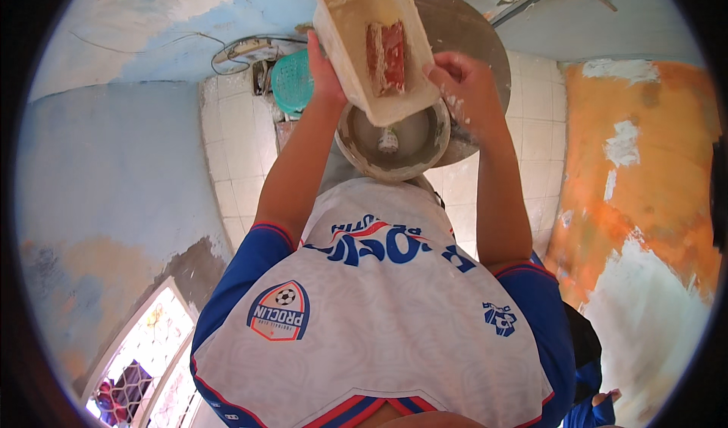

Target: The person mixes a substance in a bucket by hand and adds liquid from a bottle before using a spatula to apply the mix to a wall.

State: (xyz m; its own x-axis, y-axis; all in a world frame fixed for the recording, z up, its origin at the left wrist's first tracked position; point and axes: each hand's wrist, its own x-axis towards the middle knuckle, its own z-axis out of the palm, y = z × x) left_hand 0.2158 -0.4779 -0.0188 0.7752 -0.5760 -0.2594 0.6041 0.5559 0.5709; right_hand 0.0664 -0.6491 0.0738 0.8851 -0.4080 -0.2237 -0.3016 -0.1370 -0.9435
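Both my hands hold up a rectangular cream plastic tub (pixel 356 30), its inside coated with pale residue. My left hand (pixel 326 72) grips its left side, fingers along the outer wall. With curled fingers, my right hand (pixel 466 87) grips the right side near the closer corner; pale splotches mark its skin. Inside the tub lies a red block-like piece (pixel 392 56) smeared with pale paste; its exact kind I cannot tell. Below the tub's near end is a round bucket (pixel 345 147) with greyish contents. A small whitish object (pixel 388 141) sits in it, and the tub hides the bucket's far part.
A round brown surface (pixel 474 34) extends behind the tub and bucket. To the left is a teal perforated plastic item (pixel 290 85), near loose cables (pixel 227 49). Patchy blue and orange walls (pixel 584 140) flank the tiled floor (pixel 531 125). Another person's hand (pixel 613 395) shows at lower right.
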